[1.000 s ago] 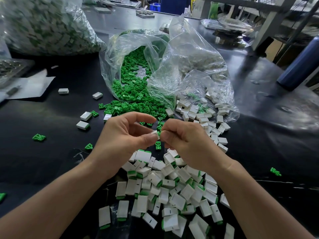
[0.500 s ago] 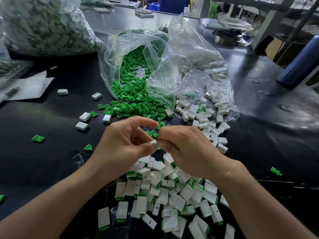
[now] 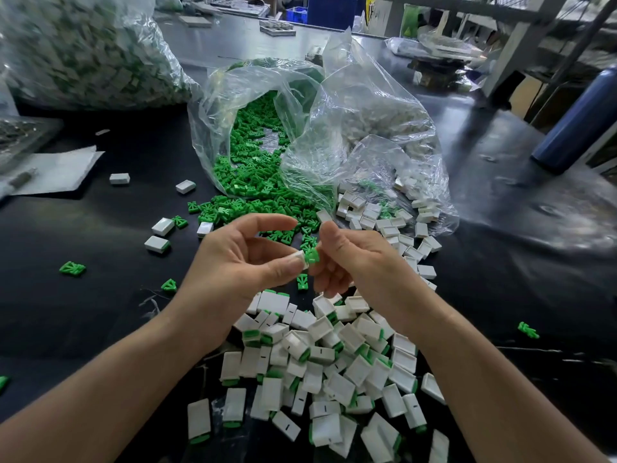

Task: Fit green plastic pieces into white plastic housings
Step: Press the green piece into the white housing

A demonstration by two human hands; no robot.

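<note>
Even bright light, blurred warped edges

No text, label, brand or number is legible to us on the desk [image 3: 100, 312]. The white housings [image 3: 320, 355] at six o'clock bear only short black dashes, and the yellow panel [image 3: 369, 8] at twelve o'clock is too blurred to read.

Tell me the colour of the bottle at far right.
The bottle is dark blue, head view.

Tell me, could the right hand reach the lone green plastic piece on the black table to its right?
Probably yes: only bare black table lies between the right hand and that lone green piece, though its fingers pinch another green piece.
</note>
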